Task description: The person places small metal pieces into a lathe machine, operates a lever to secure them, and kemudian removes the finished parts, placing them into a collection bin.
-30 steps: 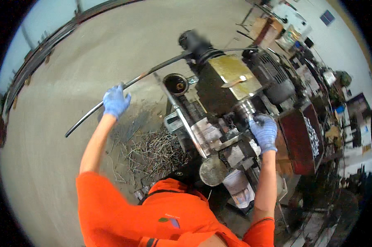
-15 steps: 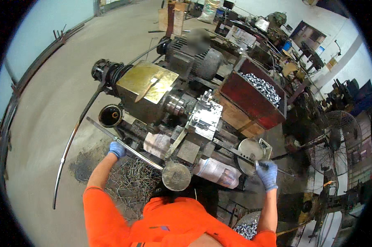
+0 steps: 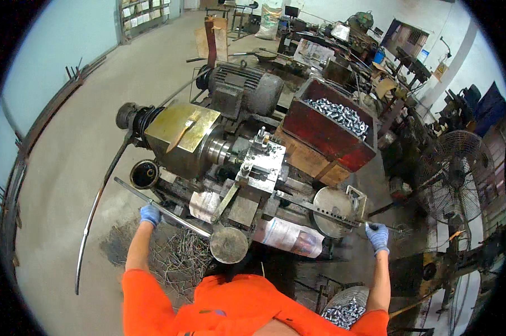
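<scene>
My left hand, in a blue knit glove, is closed around a long steel lever bar at the near left of the machine. That bar ends beside a round metal disc. At the right, my gloved right hand has its fingers curled by a thin rod, just beyond the end of a perforated metal bar. What it grips is too small to make out. Between my hands lies the machine's bright steel clamp block, facing a round spindle head.
A red bin of small metal parts stands behind the block. More parts fill a basket by my right forearm. A motor sits behind the brass-topped housing. Metal scraps cover the floor near left; a fan stands right.
My right hand has moved to the right, away from the perforated bar's end. My left hand stays on the lever bar. The whole view has shifted slightly.
</scene>
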Motion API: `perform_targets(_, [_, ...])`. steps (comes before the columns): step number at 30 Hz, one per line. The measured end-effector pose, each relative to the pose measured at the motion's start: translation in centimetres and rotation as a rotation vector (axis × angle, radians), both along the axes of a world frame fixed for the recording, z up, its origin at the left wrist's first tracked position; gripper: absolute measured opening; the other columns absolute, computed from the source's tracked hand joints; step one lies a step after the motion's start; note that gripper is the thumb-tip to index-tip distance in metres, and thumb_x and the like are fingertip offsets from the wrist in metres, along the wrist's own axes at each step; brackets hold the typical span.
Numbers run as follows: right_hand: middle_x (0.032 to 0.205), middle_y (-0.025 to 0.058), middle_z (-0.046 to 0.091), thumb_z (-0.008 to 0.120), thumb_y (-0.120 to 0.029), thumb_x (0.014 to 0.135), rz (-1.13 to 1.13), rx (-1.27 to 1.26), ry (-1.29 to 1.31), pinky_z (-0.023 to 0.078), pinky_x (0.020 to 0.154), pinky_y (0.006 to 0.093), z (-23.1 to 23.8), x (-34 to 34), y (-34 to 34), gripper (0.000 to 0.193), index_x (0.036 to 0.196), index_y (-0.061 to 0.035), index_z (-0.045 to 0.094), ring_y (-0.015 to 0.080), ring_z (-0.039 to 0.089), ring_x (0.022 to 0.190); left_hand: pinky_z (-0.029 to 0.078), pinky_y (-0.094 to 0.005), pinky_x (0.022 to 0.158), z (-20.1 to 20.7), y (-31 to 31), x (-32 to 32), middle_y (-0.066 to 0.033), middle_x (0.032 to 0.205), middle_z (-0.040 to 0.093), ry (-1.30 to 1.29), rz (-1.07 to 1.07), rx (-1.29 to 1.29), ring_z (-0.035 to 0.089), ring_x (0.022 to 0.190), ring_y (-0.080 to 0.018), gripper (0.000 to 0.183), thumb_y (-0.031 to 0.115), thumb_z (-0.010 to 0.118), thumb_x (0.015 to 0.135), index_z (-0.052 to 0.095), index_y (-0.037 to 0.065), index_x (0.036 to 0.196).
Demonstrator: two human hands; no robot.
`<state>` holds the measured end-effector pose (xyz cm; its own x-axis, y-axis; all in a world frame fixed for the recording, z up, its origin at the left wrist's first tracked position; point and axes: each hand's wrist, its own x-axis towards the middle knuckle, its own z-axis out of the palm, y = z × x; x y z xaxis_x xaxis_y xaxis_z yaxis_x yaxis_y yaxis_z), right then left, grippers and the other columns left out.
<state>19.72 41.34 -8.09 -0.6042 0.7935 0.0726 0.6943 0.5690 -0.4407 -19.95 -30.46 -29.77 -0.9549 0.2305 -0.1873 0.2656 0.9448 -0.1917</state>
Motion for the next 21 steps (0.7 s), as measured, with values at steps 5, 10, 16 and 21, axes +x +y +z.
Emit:
perform_targets(5, [0.116,0.0145,0.056,0.066,-0.044,0.068,-0.040,0.346,-0.442,0.040,0.094,0.0380,-1.5,4.9,4.4,0.060,0.113,-0.0053,0.057,0.0316,0.051,0.111,0.049,-0.0415,0.072,6.7,0.2,1.5,-0.0135,0.091,0.064,0.042,0.184,0.289,0.062,0.080,-0.0334,0.034,0.033,0.056,0.075,0.062,0.017,0.104])
perform_targets(10, [0.128,0.0145,0.047,0.065,-0.046,0.067,-0.066,0.305,-0.701,0.029,0.103,0.0392,-2.4,3.2,7.4,0.068,0.122,-0.0087,0.049,0.0310,0.040,0.122,0.051,-0.0363,0.066,2.5,-10.2,-0.2,-0.0135,0.092,0.065,0.078,0.367,0.789,0.064,0.074,-0.0274,0.038,0.034,0.055,0.082,0.059,0.011,0.111])
perform_targets(16, [0.092,0.0186,0.062,0.062,-0.044,0.069,-0.126,0.428,-0.430,0.043,0.083,0.0433,-7.5,7.3,9.8,0.042,0.086,-0.0053,0.064,0.0358,0.056,0.093,0.048,-0.0283,0.044,11.6,-4.7,1.0,-0.0102,0.070,0.059,0.103,0.707,1.541,0.055,0.047,-0.0165,0.041,0.034,0.055,0.087,0.057,-0.002,0.108])
perform_targets(21, [0.089,0.0205,0.063,0.064,-0.046,0.067,-0.128,0.375,-0.396,0.047,0.076,0.0443,-7.2,12.4,1.0,0.046,0.088,-0.0045,0.065,0.0377,0.059,0.089,0.047,-0.0303,0.040,14.8,0.4,1.3,-0.0118,0.063,0.057,0.076,0.883,1.614,0.055,0.044,-0.0188,0.044,0.041,0.058,0.084,0.057,-0.003,0.090])
